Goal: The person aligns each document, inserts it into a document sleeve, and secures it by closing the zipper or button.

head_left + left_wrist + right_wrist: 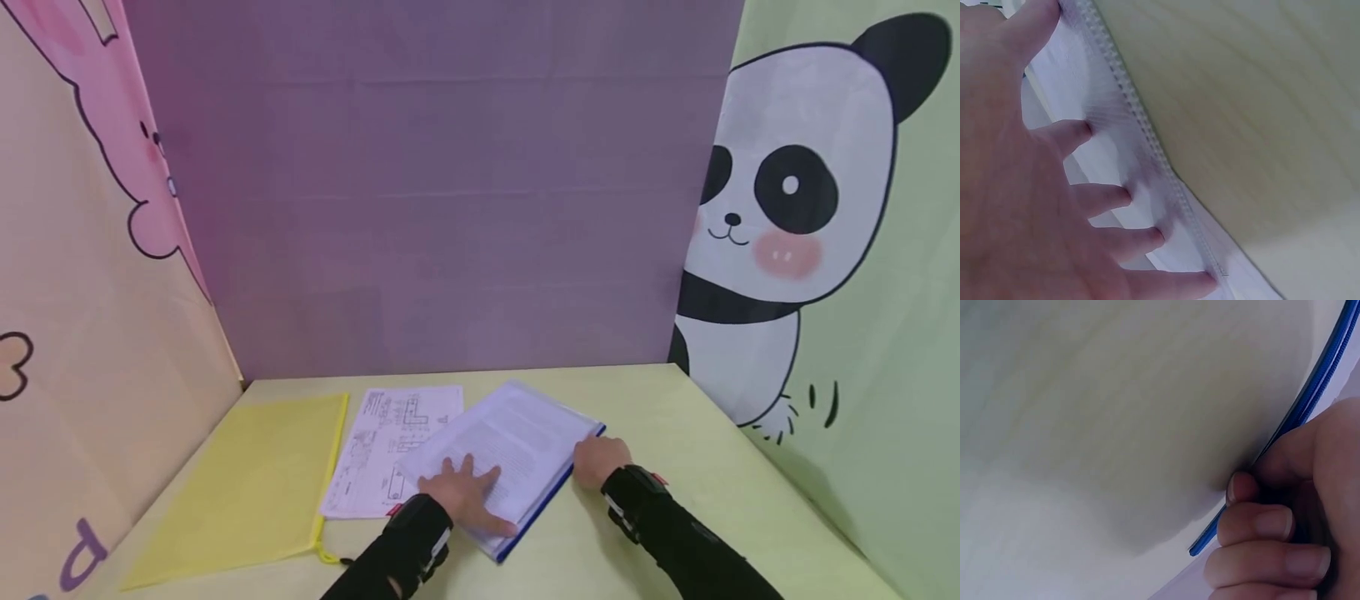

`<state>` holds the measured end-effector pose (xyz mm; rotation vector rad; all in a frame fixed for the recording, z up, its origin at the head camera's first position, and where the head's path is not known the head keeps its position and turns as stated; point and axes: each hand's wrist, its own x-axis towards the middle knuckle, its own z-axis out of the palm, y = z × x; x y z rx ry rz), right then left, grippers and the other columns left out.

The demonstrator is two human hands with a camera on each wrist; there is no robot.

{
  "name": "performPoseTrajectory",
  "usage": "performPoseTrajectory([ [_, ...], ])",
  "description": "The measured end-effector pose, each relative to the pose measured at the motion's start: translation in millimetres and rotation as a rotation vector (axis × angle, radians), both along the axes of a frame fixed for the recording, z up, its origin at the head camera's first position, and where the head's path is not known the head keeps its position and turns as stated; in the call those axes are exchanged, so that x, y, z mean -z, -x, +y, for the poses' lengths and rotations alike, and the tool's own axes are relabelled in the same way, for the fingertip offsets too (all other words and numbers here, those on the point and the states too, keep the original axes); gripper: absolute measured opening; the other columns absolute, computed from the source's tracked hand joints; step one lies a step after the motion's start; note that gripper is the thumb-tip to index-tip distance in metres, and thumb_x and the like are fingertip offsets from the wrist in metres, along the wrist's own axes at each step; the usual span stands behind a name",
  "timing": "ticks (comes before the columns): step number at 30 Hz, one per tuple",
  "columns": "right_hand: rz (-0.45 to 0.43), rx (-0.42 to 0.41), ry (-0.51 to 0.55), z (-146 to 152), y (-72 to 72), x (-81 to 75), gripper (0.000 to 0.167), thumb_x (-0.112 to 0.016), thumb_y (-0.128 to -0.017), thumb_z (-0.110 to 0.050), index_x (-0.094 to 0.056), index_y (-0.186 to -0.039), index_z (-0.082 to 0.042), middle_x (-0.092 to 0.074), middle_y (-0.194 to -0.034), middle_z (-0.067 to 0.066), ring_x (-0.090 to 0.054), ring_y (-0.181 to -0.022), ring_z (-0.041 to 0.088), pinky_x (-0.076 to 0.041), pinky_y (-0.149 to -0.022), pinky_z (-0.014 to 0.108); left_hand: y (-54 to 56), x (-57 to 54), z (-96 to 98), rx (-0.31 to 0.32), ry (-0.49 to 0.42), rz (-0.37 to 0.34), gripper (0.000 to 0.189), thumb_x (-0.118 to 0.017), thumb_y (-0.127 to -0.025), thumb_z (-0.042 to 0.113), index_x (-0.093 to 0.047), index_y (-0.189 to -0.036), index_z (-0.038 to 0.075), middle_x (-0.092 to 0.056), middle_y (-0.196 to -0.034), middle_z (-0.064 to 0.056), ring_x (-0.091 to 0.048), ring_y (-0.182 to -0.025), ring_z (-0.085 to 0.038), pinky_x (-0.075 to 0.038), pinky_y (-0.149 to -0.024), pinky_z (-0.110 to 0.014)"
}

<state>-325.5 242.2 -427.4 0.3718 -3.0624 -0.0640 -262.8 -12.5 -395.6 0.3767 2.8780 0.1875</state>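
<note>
A clear document pouch (510,433) with a blue zip edge (1319,378) lies tilted on the table, with printed pages showing through it. Fingers spread wide, my left hand (467,493) presses on the lower left part of the pouch. In the left wrist view its straight fingertips rest along the pouch's pale, ridged border (1125,81). My right hand (602,461) is at the pouch's upper right side. There its thumb and curled forefinger pinch the blue zip edge; whatever lies between these fingertips is hidden.
A printed sheet with line drawings (390,454) lies left of the pouch, partly under it. Farther left is a flat yellow translucent folder (240,492) with a cord at its lower corner. A purple panel (450,192) stands behind the table (652,400), with printed cloth walls on both sides.
</note>
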Motion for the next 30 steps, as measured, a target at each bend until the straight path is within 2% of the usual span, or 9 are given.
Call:
performPoseTrajectory([
  [16, 0.048, -0.039, -0.076, -3, -1.8, 3.8, 0.022, -0.062, -0.088, -0.007, -0.054, -0.066, -0.006, -0.052, -0.063, 0.007, -0.052, -0.058, 0.022, -0.053, -0.059, 0.047, -0.1, 2.6, 3.4, -0.024, -0.001, 0.003, 0.093, -0.069, -0.073, 0.079, -0.046, -0.153, 0.037, -0.036, -0.161, -0.013, -0.030, -0.146, -0.047, -0.030, -0.103, -0.079],
  [30, 0.095, -0.084, -0.090, -15, -13.5, 3.2, 0.025, -0.064, -0.087, -0.008, -0.053, -0.064, -0.006, -0.051, -0.060, 0.007, -0.053, -0.056, 0.022, -0.053, -0.056, 0.046, 0.8, 1.4, 3.7, -0.035, 0.003, -0.007, 0.093, -0.069, -0.074, 0.079, -0.045, -0.153, 0.037, -0.034, -0.162, -0.013, -0.029, -0.147, -0.047, -0.029, -0.103, -0.079],
])
